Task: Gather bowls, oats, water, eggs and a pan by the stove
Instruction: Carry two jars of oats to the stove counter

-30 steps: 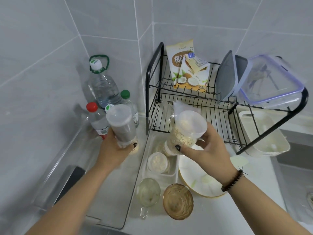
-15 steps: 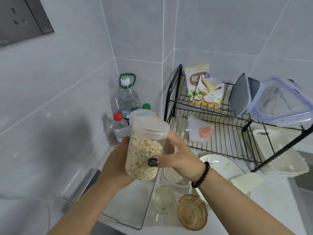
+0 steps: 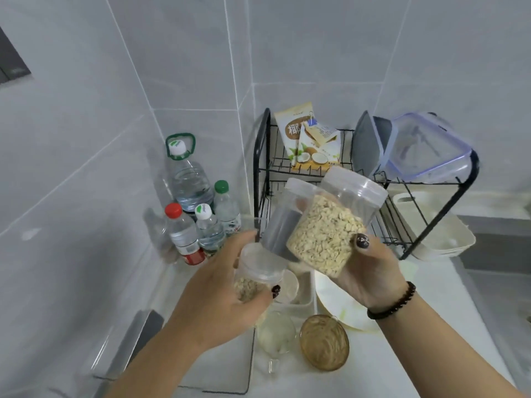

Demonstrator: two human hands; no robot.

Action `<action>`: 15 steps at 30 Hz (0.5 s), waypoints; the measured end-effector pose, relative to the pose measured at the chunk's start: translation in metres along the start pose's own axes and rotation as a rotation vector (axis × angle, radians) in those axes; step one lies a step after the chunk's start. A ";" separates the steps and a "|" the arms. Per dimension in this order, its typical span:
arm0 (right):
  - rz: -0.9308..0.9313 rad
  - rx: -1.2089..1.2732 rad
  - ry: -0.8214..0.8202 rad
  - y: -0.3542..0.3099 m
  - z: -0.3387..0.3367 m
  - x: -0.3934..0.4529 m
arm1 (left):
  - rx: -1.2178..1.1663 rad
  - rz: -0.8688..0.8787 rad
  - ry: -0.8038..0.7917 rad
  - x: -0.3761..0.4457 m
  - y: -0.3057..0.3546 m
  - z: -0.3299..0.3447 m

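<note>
My right hand [image 3: 370,271] grips a clear jar of oats [image 3: 327,234], tilted, in front of the dish rack. A second clear jar with dark contents [image 3: 280,225] leans against the oats jar's left side; fingers show behind it. My left hand [image 3: 227,294] holds a smaller lidded jar [image 3: 258,268] with a little oats in it, just below the dark jar. Water bottles stand in the corner: a large one [image 3: 188,179] and three small ones [image 3: 184,234]. An amber glass bowl [image 3: 324,343] and a clear glass cup [image 3: 275,334] sit on the counter below my hands.
A black wire dish rack [image 3: 260,168] holds coconut snack packets [image 3: 307,142] and a clear lidded container [image 3: 428,150]. A white basket [image 3: 442,234] sits under it, a plate [image 3: 330,300] beside a clear tray [image 3: 301,300]. A transparent panel [image 3: 247,369] stands at the left.
The oats jar has moved right and tilted, with the dark jar now beside it. My left hand has dropped and taken hold of the small jar from the tray.
</note>
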State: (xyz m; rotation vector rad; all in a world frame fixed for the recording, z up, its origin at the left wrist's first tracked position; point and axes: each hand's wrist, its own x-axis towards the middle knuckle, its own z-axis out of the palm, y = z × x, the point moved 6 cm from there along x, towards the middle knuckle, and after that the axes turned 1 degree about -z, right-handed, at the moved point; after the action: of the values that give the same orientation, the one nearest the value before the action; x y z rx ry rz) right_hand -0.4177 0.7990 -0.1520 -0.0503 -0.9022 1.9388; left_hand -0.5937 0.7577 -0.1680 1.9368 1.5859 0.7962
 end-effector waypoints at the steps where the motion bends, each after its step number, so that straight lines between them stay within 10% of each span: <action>1: -0.019 0.021 0.025 -0.005 -0.004 -0.007 | -0.067 0.009 -0.003 0.003 0.002 0.003; 15: -0.197 0.058 0.469 -0.075 -0.052 -0.211 | -0.929 -0.203 -0.234 0.019 0.086 0.112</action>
State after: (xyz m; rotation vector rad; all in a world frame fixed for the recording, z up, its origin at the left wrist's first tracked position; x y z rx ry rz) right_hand -0.2283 0.6842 -0.2125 -0.3539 -0.5163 1.6681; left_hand -0.4519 0.7576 -0.1837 1.1222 0.9715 0.9462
